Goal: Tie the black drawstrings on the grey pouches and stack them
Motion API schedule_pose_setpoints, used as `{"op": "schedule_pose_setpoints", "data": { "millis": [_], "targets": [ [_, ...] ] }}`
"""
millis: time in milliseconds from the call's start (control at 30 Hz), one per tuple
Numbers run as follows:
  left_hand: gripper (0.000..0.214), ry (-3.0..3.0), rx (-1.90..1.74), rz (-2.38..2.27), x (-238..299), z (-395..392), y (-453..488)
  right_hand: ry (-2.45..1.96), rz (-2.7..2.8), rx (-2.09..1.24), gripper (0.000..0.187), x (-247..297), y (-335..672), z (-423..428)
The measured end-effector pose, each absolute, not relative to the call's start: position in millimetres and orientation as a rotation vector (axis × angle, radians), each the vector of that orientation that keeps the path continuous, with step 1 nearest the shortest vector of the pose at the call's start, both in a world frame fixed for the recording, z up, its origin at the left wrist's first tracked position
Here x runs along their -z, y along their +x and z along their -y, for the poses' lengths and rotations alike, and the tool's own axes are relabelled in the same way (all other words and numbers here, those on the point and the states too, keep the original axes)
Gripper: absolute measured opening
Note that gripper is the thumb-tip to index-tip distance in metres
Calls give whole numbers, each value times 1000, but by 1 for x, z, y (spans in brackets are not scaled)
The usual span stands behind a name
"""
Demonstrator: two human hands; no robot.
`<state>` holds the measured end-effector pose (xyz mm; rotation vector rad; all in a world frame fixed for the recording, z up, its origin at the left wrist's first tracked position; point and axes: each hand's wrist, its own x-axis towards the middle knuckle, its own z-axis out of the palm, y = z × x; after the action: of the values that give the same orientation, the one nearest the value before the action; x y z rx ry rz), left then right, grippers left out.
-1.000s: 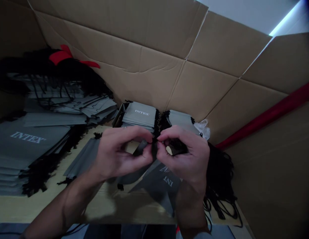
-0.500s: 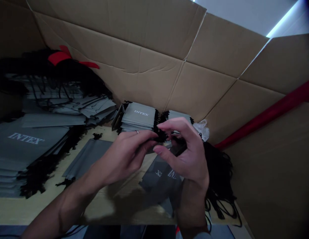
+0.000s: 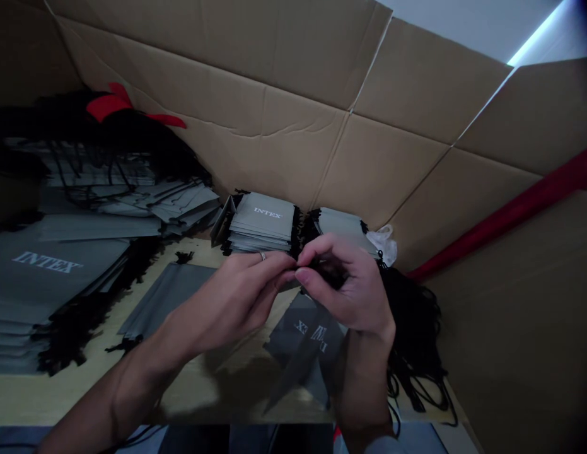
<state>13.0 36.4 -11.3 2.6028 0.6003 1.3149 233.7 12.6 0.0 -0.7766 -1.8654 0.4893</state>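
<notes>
My left hand [image 3: 241, 287], with a ring on one finger, is closed in a pinch over the middle of the table. Its fingertips meet those of my right hand [image 3: 359, 293], whose thumb and forefinger are pinched together. A sliver of grey pouch [image 3: 289, 285] shows under my left fingertips. Whatever my right fingertips pinch is too small and dark to make out. Below the hands lie grey INTEX pouches [image 3: 297, 328], partly blurred and partly hidden by my right wrist. To the left of my left forearm rest several flat grey pouches [image 3: 173, 290] with black cord ends.
Stacked INTEX pouches [image 3: 52, 271] fill the left, with a black cord heap [image 3: 146, 139] and red strip [image 3: 106, 107] behind. Two smaller stacks stand at the back, one an INTEX stack [image 3: 262, 221]. Black cords [image 3: 411, 334] hang at right. Cardboard walls [image 3: 255, 113] surround the table [image 3: 198, 397].
My right thumb and forefinger have closed and come down to meet my left fingertips. The left hand has hardly moved. The grey material below the hands has shifted.
</notes>
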Motion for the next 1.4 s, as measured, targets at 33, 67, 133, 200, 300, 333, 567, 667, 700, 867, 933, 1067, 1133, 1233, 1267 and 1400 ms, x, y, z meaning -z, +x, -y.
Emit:
{"op": "schedule_pose_setpoints", "data": {
  "millis": [33, 67, 133, 200, 300, 333, 567, 667, 700, 867, 933, 1067, 1133, 1233, 1267, 1400],
  "targets": [
    [16, 2592, -1309, -591, 11, -36, 13, -761, 1860, -499, 7, 0, 233, -13],
    [16, 2580, -1310, -591, 11, -36, 13, -754, 1857, -500, 7, 0, 233, -13],
    [16, 2550, -1333, -606, 10, -35, 14, -762, 1852, -478, 6, -2, 232, -12],
    [14, 2515, -1372, -611, 9, -34, 15, -771, 1844, -467, 4, -4, 232, -12],
    [11, 2482, -1394, -538, 8, -34, 15, -748, 1838, -508, 7, -6, 233, -10],
    [11, 2469, -1384, -502, 8, -34, 15, -737, 1834, -524, 8, -6, 233, -10],
    [18, 2296, -1261, -320, 4, -31, 8, -620, 1725, -691, 20, 7, 237, -12],
    [16, 2300, -1279, -356, 0, -32, 7, -591, 1686, -718, 26, 7, 237, -12],
    [16, 2323, -1292, -399, -1, -32, 7, -599, 1685, -725, 28, 5, 237, -11],
    [11, 2394, -1406, -514, 0, -37, 6, -751, 1599, -731, 21, -10, 236, -2],
    [10, 2420, -1416, -535, 1, -37, 6, -820, 1593, -700, 16, -13, 234, 0],
    [11, 2487, -1387, -585, 4, -35, 7, -933, 1595, -629, 8, -13, 229, -1],
    [12, 2518, -1381, -588, 4, -33, 8, -954, 1592, -604, 8, -12, 226, -1],
    [12, 2603, -1349, -648, 5, -31, 9, -955, 1594, -589, 4, -12, 223, -1],
    [11, 2647, -1335, -686, 6, -31, 10, -951, 1595, -586, 4, -12, 222, -1],
    [23, 2889, -1372, -808, 10, -34, 17, -920, 1612, -564, 7, -14, 219, 0]
  ]
}}
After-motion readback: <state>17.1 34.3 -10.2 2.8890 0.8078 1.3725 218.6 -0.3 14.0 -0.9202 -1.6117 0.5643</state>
